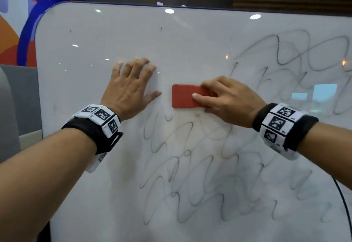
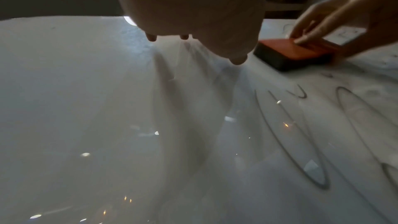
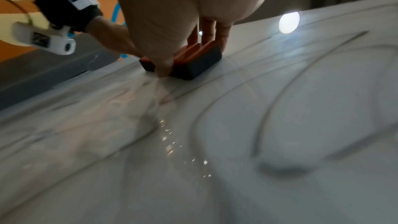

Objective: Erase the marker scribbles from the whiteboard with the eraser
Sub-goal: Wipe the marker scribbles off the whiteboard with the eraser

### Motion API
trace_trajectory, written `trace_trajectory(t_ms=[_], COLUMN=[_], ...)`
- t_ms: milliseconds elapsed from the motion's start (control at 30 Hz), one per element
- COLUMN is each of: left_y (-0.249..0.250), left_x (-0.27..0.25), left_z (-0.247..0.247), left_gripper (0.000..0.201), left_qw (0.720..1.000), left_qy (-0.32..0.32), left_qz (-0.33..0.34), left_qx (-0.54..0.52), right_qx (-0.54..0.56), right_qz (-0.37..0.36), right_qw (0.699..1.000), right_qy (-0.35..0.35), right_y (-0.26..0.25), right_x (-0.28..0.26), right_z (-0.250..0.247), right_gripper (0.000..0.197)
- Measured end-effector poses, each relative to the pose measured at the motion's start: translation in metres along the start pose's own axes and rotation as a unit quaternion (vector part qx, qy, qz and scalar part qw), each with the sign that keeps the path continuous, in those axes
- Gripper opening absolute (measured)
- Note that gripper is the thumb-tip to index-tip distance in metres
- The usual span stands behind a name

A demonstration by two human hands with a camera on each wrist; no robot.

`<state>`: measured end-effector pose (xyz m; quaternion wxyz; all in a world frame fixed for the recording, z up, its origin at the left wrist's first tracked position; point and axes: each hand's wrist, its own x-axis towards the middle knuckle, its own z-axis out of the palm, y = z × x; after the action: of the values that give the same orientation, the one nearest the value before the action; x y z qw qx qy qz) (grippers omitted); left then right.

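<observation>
A white whiteboard [image 1: 91, 38] fills the head view. Black marker scribbles [image 1: 190, 184] cover its lower middle and right side; its upper left is wiped white. My right hand [image 1: 228, 101] grips a red eraser [image 1: 183, 96] with a dark felt base and holds it flat against the board, thumb on its near edge, fingers over its far edge. The eraser [image 2: 295, 54] lies just right of my left thumb. My left hand [image 1: 131, 81] lies flat on the board with fingers spread, left of the eraser [image 3: 193, 64].
The board's rounded dark-rimmed top-left corner [image 1: 43, 13] stands before a wall painted orange and blue [image 1: 17, 32]. A grey panel [image 1: 19, 99] sits left of the board. Ceiling lights reflect on the glossy surface.
</observation>
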<state>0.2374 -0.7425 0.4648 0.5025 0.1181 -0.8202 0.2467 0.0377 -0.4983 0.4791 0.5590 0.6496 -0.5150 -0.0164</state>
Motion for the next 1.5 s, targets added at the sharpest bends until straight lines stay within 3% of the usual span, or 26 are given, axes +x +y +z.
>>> trace_trajectory(t_ms=[167, 233, 333, 467, 533, 633, 700, 767, 833, 933, 1033, 1133, 1200, 1267, 1367, 1433, 1500], left_y=[0.012, 0.016, 0.021, 0.022, 0.021, 0.022, 0.023, 0.022, 0.022, 0.022, 0.023, 0.023, 0.022, 0.022, 0.023, 0.022, 0.023], left_x=[0.007, 0.015, 0.027, 0.030, 0.029, 0.028, 0.028, 0.027, 0.027, 0.027, 0.027, 0.026, 0.026, 0.026, 0.024, 0.023, 0.022], left_z=[0.007, 0.005, 0.000, 0.001, 0.002, 0.002, 0.002, 0.002, 0.001, 0.001, 0.001, 0.000, 0.001, 0.002, 0.004, 0.005, 0.006], left_gripper=[0.078, 0.081, 0.085, 0.093, 0.094, 0.095, 0.094, 0.095, 0.095, 0.094, 0.094, 0.094, 0.094, 0.093, 0.092, 0.092, 0.092], left_qw=[1.000, 1.000, 0.999, 0.997, 0.997, 0.997, 0.997, 0.997, 0.997, 0.997, 0.997, 0.997, 0.997, 0.998, 0.998, 0.998, 0.998], left_qy=[-0.015, -0.024, -0.039, -0.053, -0.055, -0.063, -0.060, -0.057, -0.058, -0.059, -0.061, -0.064, -0.063, -0.059, -0.057, -0.056, -0.054], left_qz=[0.007, 0.014, 0.033, 0.046, 0.045, 0.039, 0.039, 0.039, 0.039, 0.042, 0.037, 0.035, 0.034, 0.033, 0.034, 0.034, 0.031], left_qx=[0.008, 0.009, 0.013, 0.017, 0.017, 0.012, 0.014, 0.016, 0.020, 0.018, 0.015, 0.015, 0.014, 0.013, 0.009, 0.010, 0.008], right_qx=[-0.018, -0.036, -0.023, -0.012, -0.032, -0.024, -0.026, -0.026, -0.030, -0.043, -0.036, -0.021, -0.030, -0.034, -0.050, -0.050, -0.031], right_qz=[0.210, 0.190, 0.071, -0.010, 0.010, 0.151, 0.195, 0.152, 0.055, -0.009, 0.112, 0.229, 0.202, 0.115, 0.053, 0.115, 0.223], right_qw=[0.974, 0.978, 0.997, 1.000, 0.999, 0.987, 0.978, 0.985, 0.997, 0.999, 0.992, 0.971, 0.976, 0.992, 0.997, 0.991, 0.971], right_qy=[0.079, 0.078, 0.031, 0.001, 0.013, 0.052, 0.075, 0.075, 0.039, 0.008, 0.040, 0.067, 0.071, 0.049, 0.014, 0.038, 0.080], right_y=[0.045, 0.029, 0.008, 0.031, 0.053, 0.072, 0.062, 0.044, 0.031, 0.050, 0.083, 0.084, 0.063, 0.044, 0.049, 0.065, 0.076], right_x=[0.016, 0.012, -0.005, -0.008, -0.002, 0.007, 0.007, -0.002, -0.012, -0.008, 0.010, 0.019, 0.013, 0.001, -0.006, -0.002, -0.001], right_z=[-0.025, -0.015, 0.001, -0.011, -0.021, -0.032, -0.026, -0.014, -0.005, -0.016, -0.034, -0.038, -0.027, -0.016, -0.017, -0.026, -0.034], right_gripper=[0.052, 0.053, 0.051, 0.043, 0.043, 0.053, 0.053, 0.050, 0.043, 0.039, 0.049, 0.053, 0.053, 0.050, 0.047, 0.050, 0.051])
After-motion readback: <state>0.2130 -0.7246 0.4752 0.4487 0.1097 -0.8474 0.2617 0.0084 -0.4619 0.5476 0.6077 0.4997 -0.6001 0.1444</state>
